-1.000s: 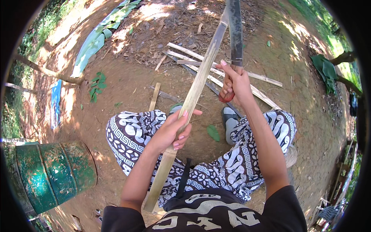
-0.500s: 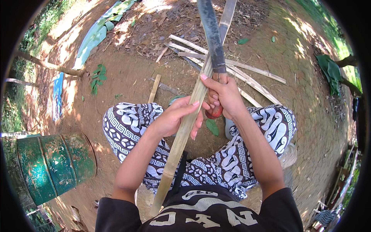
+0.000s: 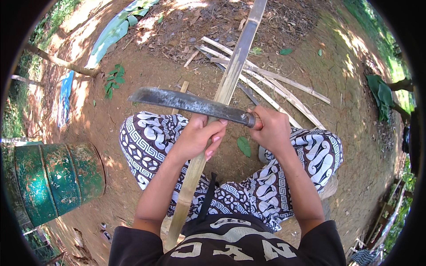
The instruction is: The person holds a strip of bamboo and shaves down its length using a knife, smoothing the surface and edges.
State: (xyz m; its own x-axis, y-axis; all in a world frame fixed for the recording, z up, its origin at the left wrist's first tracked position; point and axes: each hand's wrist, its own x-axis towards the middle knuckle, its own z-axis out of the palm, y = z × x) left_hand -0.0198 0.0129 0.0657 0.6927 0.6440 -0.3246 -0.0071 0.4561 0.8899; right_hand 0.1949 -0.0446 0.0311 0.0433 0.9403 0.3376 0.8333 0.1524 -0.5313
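A long bamboo strip (image 3: 230,82) runs from my lap up past the top of the view. My left hand (image 3: 197,139) is closed round its middle, thumb on top. In my right hand (image 3: 274,129) is the handle of a machete (image 3: 191,103), its dark, worn blade pointing left. The blade lies across the strip just beyond my left fingers; whether it bites into the bamboo I cannot tell. Some of the right fingers are hidden behind the handle.
Several split bamboo strips (image 3: 288,81) lie crossed on the dirt ahead. A short bamboo piece (image 3: 183,87) is near my left knee. To the left lies a rusty green drum (image 3: 60,179); farther up are a blue sheet (image 3: 65,97) and a large green leaf (image 3: 106,40).
The machete has swung from pointing away to lying crosswise over the bamboo, its tip now at the left. My right hand has come off the strip and moved slightly right and nearer.
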